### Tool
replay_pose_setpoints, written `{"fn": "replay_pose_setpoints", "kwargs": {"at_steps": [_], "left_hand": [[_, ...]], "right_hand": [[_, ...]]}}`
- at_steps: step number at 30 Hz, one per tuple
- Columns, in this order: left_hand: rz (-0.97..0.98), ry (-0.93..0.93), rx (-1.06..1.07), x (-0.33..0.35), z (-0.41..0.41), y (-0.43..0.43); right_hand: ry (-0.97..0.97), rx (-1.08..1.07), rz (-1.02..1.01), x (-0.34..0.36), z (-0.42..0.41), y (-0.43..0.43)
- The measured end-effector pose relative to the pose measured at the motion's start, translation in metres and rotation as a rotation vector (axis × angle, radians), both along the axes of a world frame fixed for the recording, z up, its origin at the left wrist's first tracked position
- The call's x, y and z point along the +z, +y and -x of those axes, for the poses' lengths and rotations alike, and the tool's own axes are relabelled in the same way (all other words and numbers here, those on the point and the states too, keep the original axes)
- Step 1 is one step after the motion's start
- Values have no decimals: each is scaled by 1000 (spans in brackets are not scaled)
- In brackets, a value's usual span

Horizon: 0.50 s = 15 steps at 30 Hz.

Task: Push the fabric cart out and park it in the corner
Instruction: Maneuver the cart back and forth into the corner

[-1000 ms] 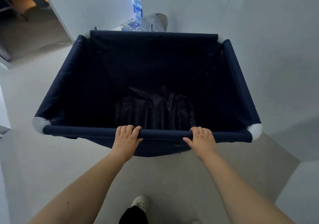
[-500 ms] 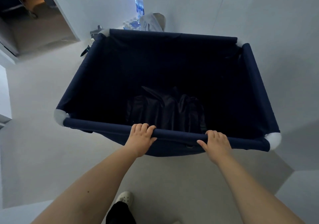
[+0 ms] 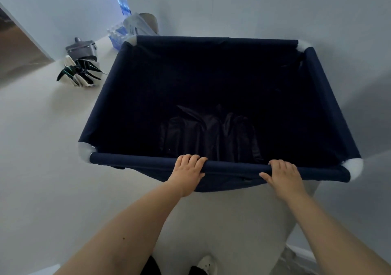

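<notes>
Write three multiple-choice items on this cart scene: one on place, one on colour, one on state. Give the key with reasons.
1. Where do the hands rest? A. on the cart's near rail B. on its far rail C. on the wall
2. What colour is the cart's fabric? A. red B. navy blue C. yellow
3. What does the cart hold? A. nothing B. water bottles C. dark folded cloth

Key: A, the left hand and right hand grip the cart's near rail; B, its sides are navy; C, dark cloth lies at the bottom.

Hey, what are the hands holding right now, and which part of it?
Both the left hand and the right hand grip the fabric cart by its near top rail.
</notes>
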<state>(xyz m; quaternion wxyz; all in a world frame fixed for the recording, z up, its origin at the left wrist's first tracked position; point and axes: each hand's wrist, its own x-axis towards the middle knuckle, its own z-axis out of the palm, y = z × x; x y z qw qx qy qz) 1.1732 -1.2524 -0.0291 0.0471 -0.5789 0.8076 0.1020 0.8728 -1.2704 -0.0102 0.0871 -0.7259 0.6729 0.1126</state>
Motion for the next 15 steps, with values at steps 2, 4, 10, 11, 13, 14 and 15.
{"fn": "replay_pose_setpoints", "kwargs": {"at_steps": [2,4,10,11,13,14,15], "left_hand": [[0,0,-34,0,17,3],[7,-4,-68,0,32,7],[-7,-11,-181,2,63,23],[-8,-15,-197,2,67,26],[-11,-22,-231,4,74,32],[-12,-27,-250,5,77,35],[-14,-31,-267,6,80,38]], "right_hand": [[-7,-38,2,-1,18,12],[-3,-74,2,-2,33,25],[-6,-169,12,-3,65,74],[-5,-182,10,-4,69,82],[1,-204,10,-3,75,97],[7,-211,10,-3,77,105],[12,-219,9,-2,79,112]]}}
